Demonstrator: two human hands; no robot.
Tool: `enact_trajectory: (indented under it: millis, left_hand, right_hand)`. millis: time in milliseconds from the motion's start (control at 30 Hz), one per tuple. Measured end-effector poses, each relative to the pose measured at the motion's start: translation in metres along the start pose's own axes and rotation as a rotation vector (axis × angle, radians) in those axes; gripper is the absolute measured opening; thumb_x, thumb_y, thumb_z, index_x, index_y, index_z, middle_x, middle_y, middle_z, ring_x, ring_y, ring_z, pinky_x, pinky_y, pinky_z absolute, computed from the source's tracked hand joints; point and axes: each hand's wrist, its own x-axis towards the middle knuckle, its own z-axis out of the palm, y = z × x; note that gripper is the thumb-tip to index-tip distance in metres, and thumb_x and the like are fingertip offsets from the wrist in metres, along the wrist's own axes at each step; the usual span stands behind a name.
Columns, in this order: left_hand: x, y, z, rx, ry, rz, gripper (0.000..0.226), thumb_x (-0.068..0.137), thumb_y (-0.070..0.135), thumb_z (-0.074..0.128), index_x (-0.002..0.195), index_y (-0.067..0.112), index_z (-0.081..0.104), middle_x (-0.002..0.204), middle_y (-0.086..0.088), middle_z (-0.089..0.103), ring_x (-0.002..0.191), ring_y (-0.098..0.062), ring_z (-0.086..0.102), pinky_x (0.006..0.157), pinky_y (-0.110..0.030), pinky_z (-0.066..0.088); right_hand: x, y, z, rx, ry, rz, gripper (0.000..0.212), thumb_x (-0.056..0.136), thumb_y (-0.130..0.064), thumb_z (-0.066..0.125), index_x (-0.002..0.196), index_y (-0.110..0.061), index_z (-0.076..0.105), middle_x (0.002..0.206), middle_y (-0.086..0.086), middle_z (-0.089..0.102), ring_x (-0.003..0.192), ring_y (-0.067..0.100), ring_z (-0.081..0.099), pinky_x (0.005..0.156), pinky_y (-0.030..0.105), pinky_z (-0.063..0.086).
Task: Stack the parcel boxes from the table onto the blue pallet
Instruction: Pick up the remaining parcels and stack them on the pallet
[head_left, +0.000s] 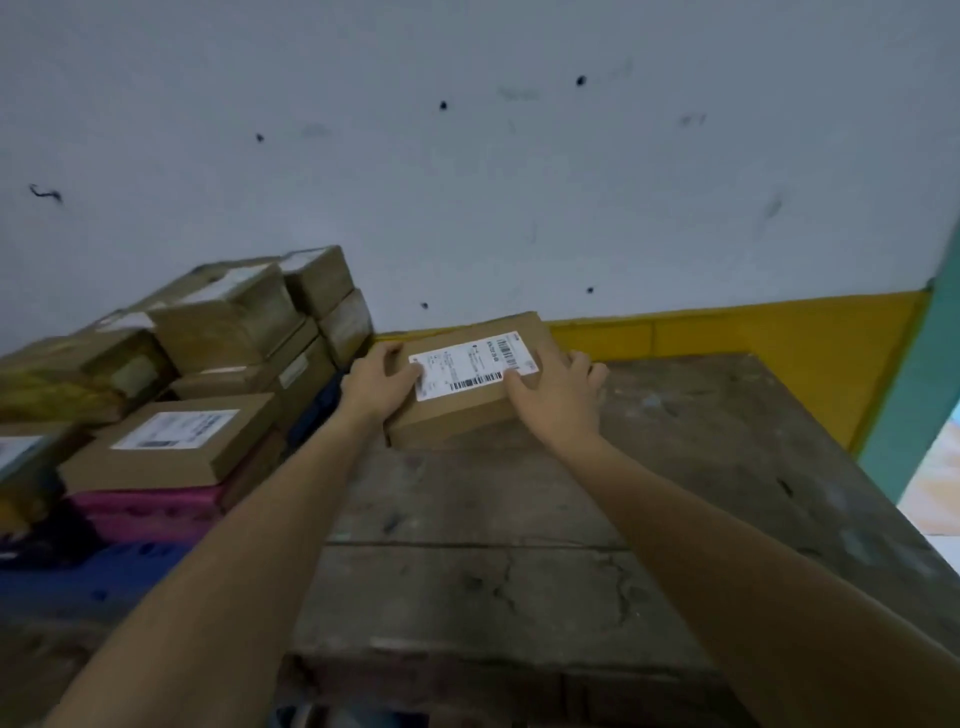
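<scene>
One flat rectangular cardboard box on worn wooden table; left hand and right hand each grip one end.

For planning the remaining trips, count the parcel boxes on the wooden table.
1: a labelled box at the table's far left corner, with the left hand and right hand gripping its sides. None appear hidden.

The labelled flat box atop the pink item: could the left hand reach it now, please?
Probably, once freed: the left hand grips the parcel, yet nothing stands between it and the flat box.
</scene>
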Motion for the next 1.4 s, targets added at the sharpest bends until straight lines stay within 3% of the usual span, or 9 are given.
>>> enact_trajectory:
  millis: [233,567,767,967,1400]
  left_hand:
    - [0.027,-0.075,-0.113,-0.022,0.101,-0.002,0.052,0.088,0.035,0.057,0.135,0.018,0.044,0.141,-0.008,0.045,0.125,-0.027,0.045,0.093,-0.032,0.037]
    - [0.067,-0.191,-0.215,0.037,0.000,-0.031,0.060,0.087,0.037,0.060,0.138,0.013,0.039,0.143,-0.009,0.042,0.126,-0.027,0.044,0.091,-0.029,0.034]
    - [0.089,-0.225,-0.228,0.097,-0.099,-0.048,0.062,0.086,0.039,0.060,0.136,0.008,0.042,0.142,-0.012,0.043,0.126,-0.029,0.045,0.087,-0.027,0.032]
    - [0.102,-0.244,-0.223,0.110,-0.195,-0.060,0.065,0.085,0.042,0.061,0.137,0.007,0.041,0.142,-0.013,0.045,0.125,-0.030,0.047,0.099,-0.034,0.036]
    - [0.111,-0.255,-0.228,0.334,-0.117,-0.032,0.063,0.087,0.048,0.052,0.134,0.007,0.048,0.139,-0.015,0.048,0.125,-0.032,0.045,0.096,-0.035,0.039]
  right_hand:
    - [-0.016,-0.116,0.072,0.080,-0.038,-0.062,0.052,0.088,-0.047,0.048,0.133,-0.022,0.040,0.135,0.011,0.035,0.122,0.030,0.026,0.099,0.039,0.027]
    - [-0.067,-0.235,0.176,0.157,-0.136,0.051,0.043,0.087,-0.043,0.053,0.124,-0.020,0.049,0.128,0.013,0.034,0.117,0.031,0.029,0.098,0.039,0.029]
    - [-0.079,-0.254,0.205,0.138,-0.174,0.082,0.044,0.088,-0.041,0.052,0.125,-0.017,0.046,0.131,0.014,0.032,0.120,0.031,0.027,0.098,0.039,0.028]
    - [-0.084,-0.260,0.221,0.035,-0.176,0.065,0.048,0.090,-0.044,0.049,0.127,-0.013,0.043,0.132,0.013,0.032,0.121,0.029,0.027,0.099,0.037,0.030]
    - [-0.089,-0.278,0.236,-0.020,-0.172,0.022,0.052,0.090,-0.045,0.047,0.129,-0.012,0.039,0.132,0.014,0.032,0.121,0.029,0.028,0.098,0.038,0.031]
